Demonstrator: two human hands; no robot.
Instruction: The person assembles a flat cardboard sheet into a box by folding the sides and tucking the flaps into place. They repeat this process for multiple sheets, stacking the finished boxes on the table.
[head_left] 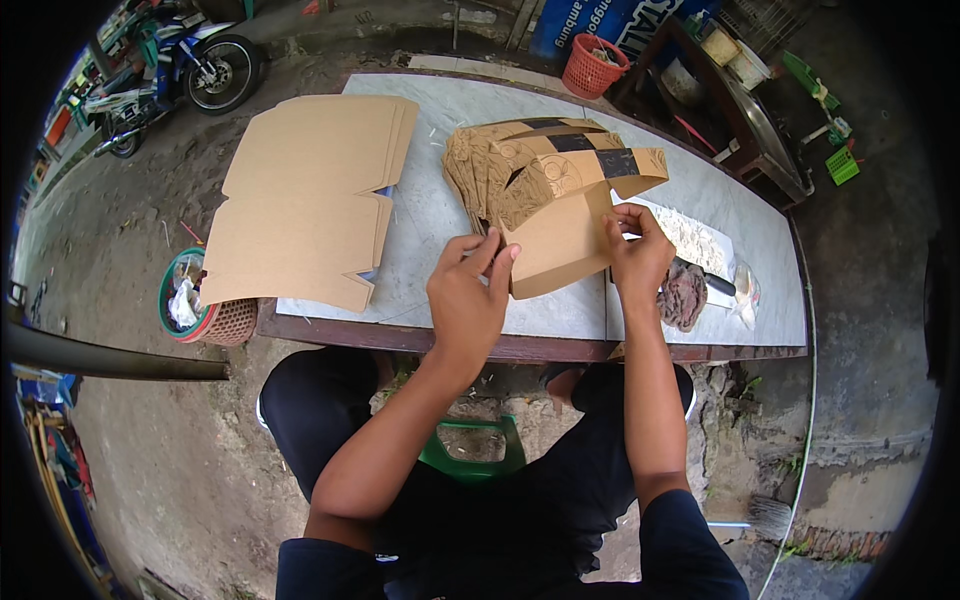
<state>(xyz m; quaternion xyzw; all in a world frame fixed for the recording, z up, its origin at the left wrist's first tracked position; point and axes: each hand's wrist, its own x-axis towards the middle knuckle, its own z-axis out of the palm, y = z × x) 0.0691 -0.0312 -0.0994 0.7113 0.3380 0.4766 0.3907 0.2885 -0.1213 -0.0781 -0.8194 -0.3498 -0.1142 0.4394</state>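
A brown cardboard box (560, 242) with its lid raised is between my hands, above the near edge of the table. My left hand (470, 290) pinches its left front corner between thumb and fingers. At the right front corner, my right hand (638, 250) grips the side wall with bent fingers. The lid (600, 165) stands up behind, brown with printed line patterns and dark squares. Behind the box lies a pile of patterned cardboard (485, 165). To the left, a stack of flat, unfolded cardboard sheets (300, 200) overhangs the table's left edge.
The white tiled table (425, 110) has a crumpled cloth (684, 297), a black-handled tool (718, 284) and a plastic bag (745, 290) at right. A red basket (594, 68) stands beyond it, a bin (205, 315) at left. A motorcycle (190, 75) is parked far left.
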